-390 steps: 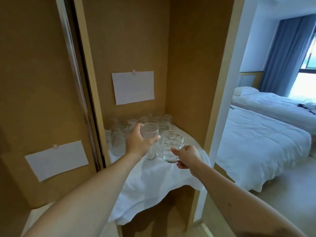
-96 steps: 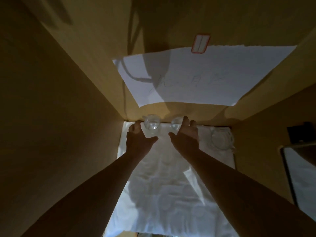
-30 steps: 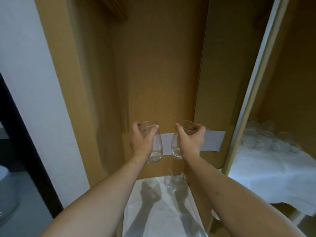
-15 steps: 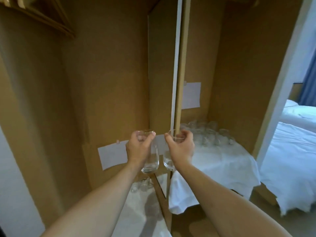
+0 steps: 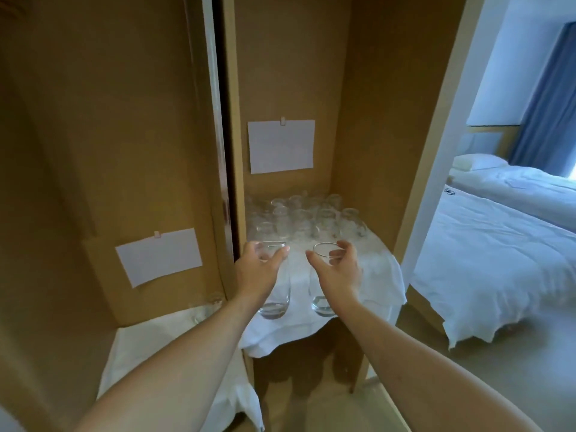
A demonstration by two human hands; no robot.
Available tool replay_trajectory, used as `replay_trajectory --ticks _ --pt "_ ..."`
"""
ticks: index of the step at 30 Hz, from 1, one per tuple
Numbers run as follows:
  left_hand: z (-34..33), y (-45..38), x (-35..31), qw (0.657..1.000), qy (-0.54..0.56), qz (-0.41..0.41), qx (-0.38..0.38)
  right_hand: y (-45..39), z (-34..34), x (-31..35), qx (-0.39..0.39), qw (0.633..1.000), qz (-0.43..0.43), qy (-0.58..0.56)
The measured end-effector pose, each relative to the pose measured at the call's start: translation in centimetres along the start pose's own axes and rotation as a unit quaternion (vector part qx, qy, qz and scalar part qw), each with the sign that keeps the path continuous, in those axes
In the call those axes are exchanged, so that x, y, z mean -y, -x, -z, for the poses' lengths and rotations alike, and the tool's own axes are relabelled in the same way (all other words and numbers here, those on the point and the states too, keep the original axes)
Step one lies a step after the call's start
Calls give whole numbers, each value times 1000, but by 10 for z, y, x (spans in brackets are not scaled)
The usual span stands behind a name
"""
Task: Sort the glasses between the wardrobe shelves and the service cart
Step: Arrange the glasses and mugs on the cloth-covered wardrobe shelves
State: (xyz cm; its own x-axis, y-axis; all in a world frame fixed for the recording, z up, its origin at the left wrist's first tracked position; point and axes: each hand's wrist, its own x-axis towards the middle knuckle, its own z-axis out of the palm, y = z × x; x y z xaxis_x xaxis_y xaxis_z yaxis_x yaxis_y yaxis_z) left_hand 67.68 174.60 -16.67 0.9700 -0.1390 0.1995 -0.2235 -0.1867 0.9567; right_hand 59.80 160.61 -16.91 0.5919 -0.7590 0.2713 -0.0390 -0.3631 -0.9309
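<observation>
Over right shelf's white cloth (image 5: 378, 275), you hold two glasses upright, side by side, apart. Your left hand (image 5: 257, 271) grips left glass (image 5: 276, 302) near rim, thumb and fingers curled round. Your right hand (image 5: 338, 269) grips right glass (image 5: 321, 302) same way. Cluster of glasses (image 5: 300, 221) stands behind on cloth, below paper sheet (image 5: 280, 146). Lower left shelf (image 5: 140, 344): couple of glasses (image 5: 207, 304) at back, second sheet (image 5: 159, 255) above. Bed (image 5: 498, 244) at right.
</observation>
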Motion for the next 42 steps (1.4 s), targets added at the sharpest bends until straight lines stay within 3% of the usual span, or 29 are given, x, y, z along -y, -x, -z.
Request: replay_trajectory --ticks 10,25,37,42 --pt "-52 -56 20 997 -61 28 29 -63 -9 -40 14 998 -50 31" --pt "-133 -191 66 980 -134 34 140 -189 -70 -87 11 991 -68 111" --pt "-184 -222 96 994 -82 36 62 -264 -97 -133 81 988 -12 132" --pt "-193 -205 127 993 -59 78 63 -267 -90 -171 126 988 -8 93"
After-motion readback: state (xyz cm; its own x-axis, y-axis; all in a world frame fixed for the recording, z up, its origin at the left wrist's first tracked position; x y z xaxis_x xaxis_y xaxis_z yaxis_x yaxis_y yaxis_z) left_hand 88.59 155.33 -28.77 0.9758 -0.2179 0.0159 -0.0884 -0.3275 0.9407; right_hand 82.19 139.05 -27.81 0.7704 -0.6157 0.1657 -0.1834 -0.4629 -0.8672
